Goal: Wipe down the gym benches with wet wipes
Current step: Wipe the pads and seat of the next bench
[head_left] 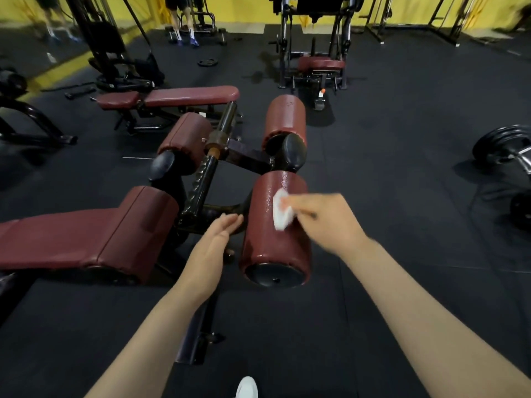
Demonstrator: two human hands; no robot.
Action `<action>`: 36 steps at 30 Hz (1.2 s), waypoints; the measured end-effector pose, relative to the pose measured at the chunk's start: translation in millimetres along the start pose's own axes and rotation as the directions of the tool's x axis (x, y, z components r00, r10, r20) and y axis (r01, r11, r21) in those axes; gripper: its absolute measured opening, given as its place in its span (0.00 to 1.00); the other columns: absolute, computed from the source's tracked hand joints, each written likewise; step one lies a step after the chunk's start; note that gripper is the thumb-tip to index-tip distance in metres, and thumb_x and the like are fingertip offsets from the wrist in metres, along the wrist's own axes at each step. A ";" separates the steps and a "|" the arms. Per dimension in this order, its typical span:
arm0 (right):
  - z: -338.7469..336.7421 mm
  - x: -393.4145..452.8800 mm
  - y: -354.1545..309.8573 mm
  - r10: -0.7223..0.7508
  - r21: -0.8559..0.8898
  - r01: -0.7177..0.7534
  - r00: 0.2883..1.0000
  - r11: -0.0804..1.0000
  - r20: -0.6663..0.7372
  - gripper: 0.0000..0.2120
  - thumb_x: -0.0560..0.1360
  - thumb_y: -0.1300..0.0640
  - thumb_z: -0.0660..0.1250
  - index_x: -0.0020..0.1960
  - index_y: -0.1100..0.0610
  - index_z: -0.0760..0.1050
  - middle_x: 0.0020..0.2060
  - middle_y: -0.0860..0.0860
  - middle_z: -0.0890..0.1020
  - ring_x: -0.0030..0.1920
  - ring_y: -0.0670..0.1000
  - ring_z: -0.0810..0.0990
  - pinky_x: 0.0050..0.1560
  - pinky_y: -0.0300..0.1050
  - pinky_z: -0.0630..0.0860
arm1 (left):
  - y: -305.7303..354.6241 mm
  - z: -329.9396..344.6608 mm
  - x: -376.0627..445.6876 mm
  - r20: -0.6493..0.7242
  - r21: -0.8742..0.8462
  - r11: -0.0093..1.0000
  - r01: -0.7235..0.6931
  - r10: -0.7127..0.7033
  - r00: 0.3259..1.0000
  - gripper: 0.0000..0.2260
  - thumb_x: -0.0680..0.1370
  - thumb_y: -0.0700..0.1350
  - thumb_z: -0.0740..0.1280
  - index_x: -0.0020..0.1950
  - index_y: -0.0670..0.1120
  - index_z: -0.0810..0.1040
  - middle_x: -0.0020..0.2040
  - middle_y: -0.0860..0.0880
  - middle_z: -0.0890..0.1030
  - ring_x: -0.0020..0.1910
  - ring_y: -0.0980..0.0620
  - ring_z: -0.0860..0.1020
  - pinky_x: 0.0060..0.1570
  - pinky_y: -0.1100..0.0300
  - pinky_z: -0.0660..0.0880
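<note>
Two hands: both work at the foot end of a maroon bench, seen from the head camera, the only view.
Right hand (324, 222): blurred with motion; its fingers seem to pinch and press a white wet wipe (281, 212) flat on the top curve of the near right roller pad (275, 225), most likely mid-stroke.
Left hand (214, 245): fingers straight and loose, holding nothing; the fingertips reach toward the black frame (201, 193) just beside that roller, probably to steady it, though contact cannot be told.
Wet wipe: small, crumpled, thin and pale, lying on the roller's upper side near its far end.
Near right roller pad: a fat cylinder in maroon vinyl with a black end cap; a glossy, beaded sheen beside the wipe suggests fresh damp.
Bench seat (71, 239): padded maroon vinyl with stitched seams, lying to the left, looks dry and matt; judged still to be wiped.
Other rollers: three more, same covering, set around the black steel frame.
Second bench (178, 96): flat and long, further back on the dark rubber floor (402, 168).
</note>
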State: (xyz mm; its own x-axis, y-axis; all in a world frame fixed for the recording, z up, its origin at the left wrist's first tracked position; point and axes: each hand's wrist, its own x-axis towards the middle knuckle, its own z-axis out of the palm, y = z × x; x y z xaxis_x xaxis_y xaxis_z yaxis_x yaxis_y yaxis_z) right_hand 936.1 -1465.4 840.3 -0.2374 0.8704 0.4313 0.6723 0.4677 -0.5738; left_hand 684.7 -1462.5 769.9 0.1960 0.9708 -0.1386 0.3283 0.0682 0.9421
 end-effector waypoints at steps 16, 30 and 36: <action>15.9 54.8 31.6 0.126 -0.072 -0.133 0.987 0.988 -0.102 0.17 0.71 0.70 0.59 0.40 0.54 0.83 0.47 0.45 0.86 0.52 0.48 0.83 0.55 0.48 0.78 | -134.4 1.8 50.1 0.030 -0.161 0.973 0.166 -0.164 0.986 0.13 0.77 0.54 0.63 0.58 0.52 0.79 0.56 0.53 0.83 0.56 0.54 0.80 0.60 0.57 0.73; 13.9 34.0 39.7 0.088 -0.102 -0.103 0.986 0.989 -0.139 0.17 0.72 0.70 0.61 0.46 0.55 0.84 0.53 0.41 0.83 0.56 0.41 0.79 0.58 0.26 0.69 | 29.5 20.9 -30.2 -0.062 0.221 0.960 -0.174 0.192 0.980 0.24 0.78 0.59 0.45 0.68 0.58 0.72 0.62 0.70 0.73 0.70 0.71 0.63 0.77 0.53 0.52; 17.7 -0.5 8.6 0.075 -0.006 -0.077 0.984 0.997 -0.164 0.17 0.70 0.75 0.61 0.42 0.59 0.84 0.49 0.42 0.85 0.55 0.34 0.79 0.58 0.34 0.73 | 18.3 18.3 -24.9 -0.030 0.040 0.999 0.002 -0.001 1.000 0.28 0.74 0.67 0.49 0.67 0.56 0.74 0.63 0.61 0.78 0.66 0.64 0.72 0.73 0.50 0.65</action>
State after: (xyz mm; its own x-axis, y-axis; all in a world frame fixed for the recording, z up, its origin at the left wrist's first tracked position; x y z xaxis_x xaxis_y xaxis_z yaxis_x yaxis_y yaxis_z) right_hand 929.6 -1459.1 822.8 -0.0680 0.8657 0.4959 0.6930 0.3986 -0.6007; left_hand 702.7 -1489.6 785.1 0.1680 0.9771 -0.1302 0.3652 0.0610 0.9289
